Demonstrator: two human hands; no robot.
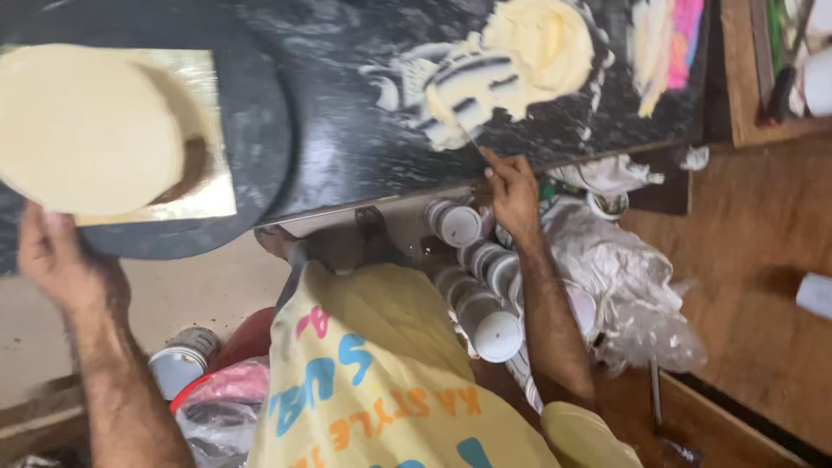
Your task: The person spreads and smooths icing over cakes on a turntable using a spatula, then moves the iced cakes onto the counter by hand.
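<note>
A round cake (82,130) coated in pale cream sits on a gold square board (208,186) on a dark turntable (260,113) at the upper left. My left hand (56,260) grips the turntable's near rim, just below the cake. My right hand (513,191) is at the black counter's (347,147) near edge, closed on the handle of a thin palette knife (455,121). The blade reaches up into smeared cream beside a mound of pale cream (542,39) on the counter.
A patch of pink and pale cream (672,39) lies at the counter's right end. Several white lidded tubs (490,325) and crumpled plastic bags (624,286) are stacked below the counter. My yellow apron (373,373) fills the bottom centre. Wooden surface (763,260) at right.
</note>
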